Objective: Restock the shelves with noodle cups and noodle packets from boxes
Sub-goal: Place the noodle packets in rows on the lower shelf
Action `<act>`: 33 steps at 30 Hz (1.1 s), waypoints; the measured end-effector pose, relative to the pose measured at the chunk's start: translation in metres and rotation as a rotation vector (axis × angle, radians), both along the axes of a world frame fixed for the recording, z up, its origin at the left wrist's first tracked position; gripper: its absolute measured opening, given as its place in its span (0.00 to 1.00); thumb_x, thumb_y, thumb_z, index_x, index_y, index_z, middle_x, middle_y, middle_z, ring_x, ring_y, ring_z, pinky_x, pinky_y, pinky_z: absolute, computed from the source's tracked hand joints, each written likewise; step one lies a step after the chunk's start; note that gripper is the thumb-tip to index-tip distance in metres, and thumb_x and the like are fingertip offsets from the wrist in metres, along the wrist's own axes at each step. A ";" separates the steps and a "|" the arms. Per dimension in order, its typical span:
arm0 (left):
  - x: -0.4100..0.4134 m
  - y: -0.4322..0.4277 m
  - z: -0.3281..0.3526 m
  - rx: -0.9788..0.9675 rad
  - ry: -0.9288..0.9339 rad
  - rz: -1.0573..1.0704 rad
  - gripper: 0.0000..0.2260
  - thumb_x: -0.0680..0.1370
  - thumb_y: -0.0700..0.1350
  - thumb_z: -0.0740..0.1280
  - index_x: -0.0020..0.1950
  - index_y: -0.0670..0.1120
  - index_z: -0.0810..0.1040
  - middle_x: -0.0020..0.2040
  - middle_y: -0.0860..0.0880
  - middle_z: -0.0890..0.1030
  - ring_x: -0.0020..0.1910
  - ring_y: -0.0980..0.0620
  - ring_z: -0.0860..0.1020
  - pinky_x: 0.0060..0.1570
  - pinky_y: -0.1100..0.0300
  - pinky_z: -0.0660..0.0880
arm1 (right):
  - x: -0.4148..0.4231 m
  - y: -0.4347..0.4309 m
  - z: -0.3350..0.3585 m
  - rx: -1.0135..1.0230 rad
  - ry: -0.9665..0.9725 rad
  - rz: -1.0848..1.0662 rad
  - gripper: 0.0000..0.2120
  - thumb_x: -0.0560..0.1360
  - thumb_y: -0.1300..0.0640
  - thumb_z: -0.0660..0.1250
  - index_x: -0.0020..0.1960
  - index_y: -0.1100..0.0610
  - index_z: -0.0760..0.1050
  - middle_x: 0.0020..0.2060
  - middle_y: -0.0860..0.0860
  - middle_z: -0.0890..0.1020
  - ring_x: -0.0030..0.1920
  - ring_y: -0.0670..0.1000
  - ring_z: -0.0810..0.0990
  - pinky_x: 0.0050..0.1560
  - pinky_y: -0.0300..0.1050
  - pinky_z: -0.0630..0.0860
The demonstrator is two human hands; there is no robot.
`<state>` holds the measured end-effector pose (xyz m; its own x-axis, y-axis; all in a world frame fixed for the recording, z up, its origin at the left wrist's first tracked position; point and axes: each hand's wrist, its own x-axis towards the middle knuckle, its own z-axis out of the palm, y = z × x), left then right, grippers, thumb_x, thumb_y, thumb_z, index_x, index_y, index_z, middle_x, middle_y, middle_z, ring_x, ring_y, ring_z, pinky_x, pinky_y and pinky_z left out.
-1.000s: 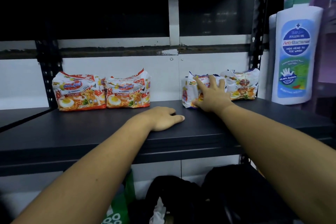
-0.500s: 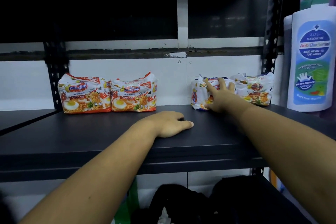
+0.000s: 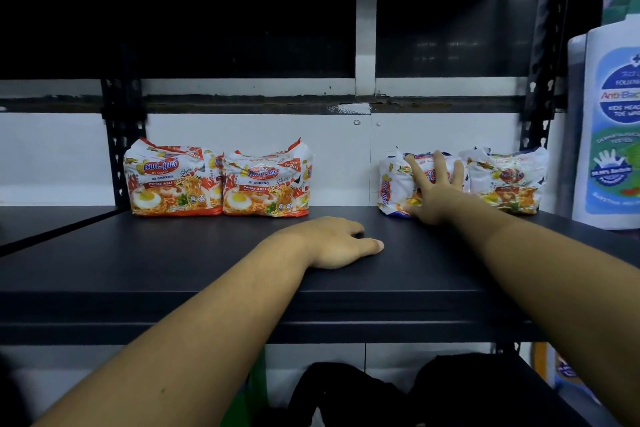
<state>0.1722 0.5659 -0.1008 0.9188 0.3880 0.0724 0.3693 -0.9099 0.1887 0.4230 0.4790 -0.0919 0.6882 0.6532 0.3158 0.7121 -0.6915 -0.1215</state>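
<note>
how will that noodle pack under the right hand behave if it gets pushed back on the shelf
The noodle pack probably gives a little: its wrapper looks crinkled and puffy under the right hand. It likely slides easily, glossy film on a smooth dark shelf. Standing on its narrow edge, it might tip rather than roll.

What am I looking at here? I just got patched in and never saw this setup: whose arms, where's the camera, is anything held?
No machine: these are a person's bare arms, filmed by one wide-angle camera worn on their head, looking forward and down. The left hand rests on the dark shelf, holding nothing. The right hand presses spread fingers against a white noodle pack without gripping it. A second white pack stands to its right. Further left stand the left red pack and the right red pack, side by side. A pump bottle shows at the far right.
</note>
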 end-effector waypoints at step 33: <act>-0.037 -0.033 0.002 0.077 -0.231 -0.029 0.17 0.79 0.63 0.64 0.54 0.55 0.87 0.53 0.57 0.85 0.52 0.55 0.80 0.55 0.53 0.79 | -0.140 -0.134 -0.026 -0.076 0.086 0.296 0.27 0.80 0.31 0.50 0.76 0.36 0.65 0.76 0.42 0.70 0.74 0.51 0.69 0.71 0.53 0.67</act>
